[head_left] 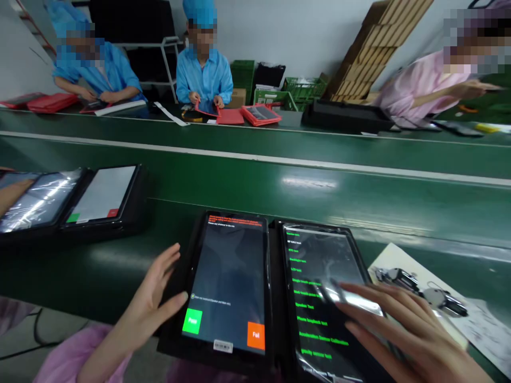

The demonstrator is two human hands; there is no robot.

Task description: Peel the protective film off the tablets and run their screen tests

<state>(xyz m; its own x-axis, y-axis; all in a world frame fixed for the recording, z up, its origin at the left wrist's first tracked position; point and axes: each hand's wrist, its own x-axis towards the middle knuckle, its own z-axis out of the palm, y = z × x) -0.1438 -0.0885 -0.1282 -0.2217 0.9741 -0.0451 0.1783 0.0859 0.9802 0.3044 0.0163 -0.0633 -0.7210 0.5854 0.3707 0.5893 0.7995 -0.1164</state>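
Two tablets lie side by side in front of me. The left tablet (229, 276) shows a dark screen with red text at the top, a green Pass box and an orange Fail box. My left hand (154, 298) is at its left edge, fingers spread, holding nothing. On the right tablet (319, 282) a list of mostly green test lines is lit up. Over its screen is my right hand (415, 330), blurred by motion, with a shiny silver object (361, 302) between thumb and fingers; its kind is unclear.
At right, metal-and-black small items (423, 290) lie on a pale sheet (389, 258). More tablets (101, 194) stand at left, with another person's hand (14, 196) over one. Across the green bench (223, 175), co-workers in blue and pink handle tablets and red sleeves (261, 114).
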